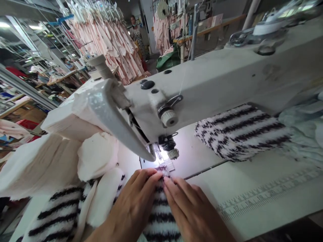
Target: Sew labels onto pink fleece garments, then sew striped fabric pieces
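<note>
A fluffy black-and-white striped fabric piece (163, 216) lies on the sewing machine table, its far end close to the lit presser foot (159, 156). My left hand (133, 200) pinches the left side of that end between bent fingers. From the other side, my right hand (188, 205) presses its fingertips onto the same end, thumb and index finger near my left fingertips. Both hands are just in front of the needle area of the white sewing machine (202, 90). The palms hide much of the fabric's edges.
Stacked cream fabric pieces (37, 164) and more striped pieces (58, 215) crowd the left. A striped stack (242, 131) and pale green cloth (305, 124) sit under the machine arm. A printed ruler (267, 193) runs along the right. Pink garments (108, 43) hang behind; a person (137, 33) stands there.
</note>
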A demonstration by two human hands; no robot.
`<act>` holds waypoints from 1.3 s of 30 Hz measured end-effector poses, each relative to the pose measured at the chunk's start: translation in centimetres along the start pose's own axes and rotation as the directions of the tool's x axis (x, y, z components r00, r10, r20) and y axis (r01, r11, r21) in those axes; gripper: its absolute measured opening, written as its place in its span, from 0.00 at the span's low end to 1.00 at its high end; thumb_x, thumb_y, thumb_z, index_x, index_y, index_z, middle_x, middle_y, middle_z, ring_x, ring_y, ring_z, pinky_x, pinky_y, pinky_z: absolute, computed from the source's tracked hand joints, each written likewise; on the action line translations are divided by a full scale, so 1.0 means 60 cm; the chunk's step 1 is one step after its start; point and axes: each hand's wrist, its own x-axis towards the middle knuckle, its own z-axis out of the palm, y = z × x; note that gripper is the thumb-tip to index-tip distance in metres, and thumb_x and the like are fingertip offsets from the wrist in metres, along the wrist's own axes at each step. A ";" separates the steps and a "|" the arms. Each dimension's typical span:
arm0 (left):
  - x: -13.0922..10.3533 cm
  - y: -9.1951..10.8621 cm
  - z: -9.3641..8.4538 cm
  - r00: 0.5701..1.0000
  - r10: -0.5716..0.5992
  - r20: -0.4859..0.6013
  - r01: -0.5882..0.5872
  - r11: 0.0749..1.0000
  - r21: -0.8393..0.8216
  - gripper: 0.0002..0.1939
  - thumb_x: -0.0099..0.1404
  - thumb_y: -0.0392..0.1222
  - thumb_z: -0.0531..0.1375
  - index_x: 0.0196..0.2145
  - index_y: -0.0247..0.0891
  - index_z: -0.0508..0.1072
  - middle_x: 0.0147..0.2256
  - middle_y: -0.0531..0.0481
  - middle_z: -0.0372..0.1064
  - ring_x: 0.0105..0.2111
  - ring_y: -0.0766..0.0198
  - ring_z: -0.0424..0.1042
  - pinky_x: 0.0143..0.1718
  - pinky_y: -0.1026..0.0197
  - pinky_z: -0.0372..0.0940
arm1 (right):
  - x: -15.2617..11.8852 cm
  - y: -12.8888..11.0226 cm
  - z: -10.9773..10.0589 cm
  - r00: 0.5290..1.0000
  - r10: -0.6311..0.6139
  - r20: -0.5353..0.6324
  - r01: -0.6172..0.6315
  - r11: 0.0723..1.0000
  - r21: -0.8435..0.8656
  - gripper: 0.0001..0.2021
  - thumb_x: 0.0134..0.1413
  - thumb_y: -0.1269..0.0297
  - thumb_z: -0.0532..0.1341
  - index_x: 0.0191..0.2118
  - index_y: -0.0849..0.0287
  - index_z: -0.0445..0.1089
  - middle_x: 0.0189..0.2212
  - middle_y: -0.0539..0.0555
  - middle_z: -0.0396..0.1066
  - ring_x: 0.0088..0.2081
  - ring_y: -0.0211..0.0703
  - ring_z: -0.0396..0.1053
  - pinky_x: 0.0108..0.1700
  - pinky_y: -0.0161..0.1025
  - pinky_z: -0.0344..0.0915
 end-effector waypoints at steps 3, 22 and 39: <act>-0.006 -0.006 0.005 1.000 -0.019 0.021 0.019 1.000 0.025 0.24 0.64 0.27 0.47 0.57 0.36 0.60 0.47 0.40 0.59 0.44 0.59 0.62 0.43 0.58 0.67 | 0.002 -0.002 0.005 1.000 -0.011 -0.014 0.011 1.000 0.001 0.18 0.59 0.78 0.45 0.44 0.67 0.71 0.46 0.56 0.70 0.49 0.49 0.63 0.44 0.44 0.56; 0.008 -0.016 0.010 0.997 -0.082 -0.003 0.082 0.983 0.162 0.20 0.64 0.28 0.45 0.54 0.31 0.57 0.47 0.40 0.65 0.46 0.56 0.65 0.45 0.50 0.67 | 0.060 -0.005 0.015 0.997 0.050 0.059 -0.046 0.996 -0.073 0.23 0.52 0.82 0.43 0.46 0.66 0.69 0.45 0.56 0.71 0.47 0.47 0.65 0.46 0.45 0.57; -0.013 0.008 -0.062 0.997 -0.070 0.028 0.072 0.996 -0.056 0.12 0.66 0.31 0.51 0.45 0.37 0.67 0.40 0.46 0.68 0.40 0.62 0.69 0.39 0.60 0.69 | 0.040 0.073 -0.043 0.963 -0.072 0.259 -0.002 0.962 0.274 0.25 0.55 0.81 0.43 0.56 0.59 0.59 0.50 0.56 0.65 0.53 0.41 0.61 0.53 0.44 0.65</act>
